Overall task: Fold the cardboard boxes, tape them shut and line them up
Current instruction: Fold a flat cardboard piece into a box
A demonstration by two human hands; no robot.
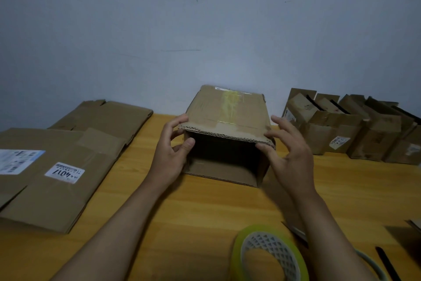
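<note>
Cardboard boxes lie in three groups along the wooden table (205, 212), against a pale wall (205, 30). At the left, a stack of flattened boxes (57, 178) lies flat, the nearest bearing a white label, with another flattened sheet (107, 116) behind it nearer the wall. In the middle stands the open box (227, 125), lying on its side with its open mouth toward the person and a strip of yellowish tape across its upper face. The left hand (173, 150) grips the box's left front edge, fingers over the top corner and thumb curled at the side wall. The right hand (287, 146) touches the upper right front corner with its fingertips, the other fingers spread and relaxed. At the right, a row of folded boxes (353, 128) stands side by side along the wall. Near the bottom edge a roll of green tape (268, 255) rests on the table by the right forearm
</note>
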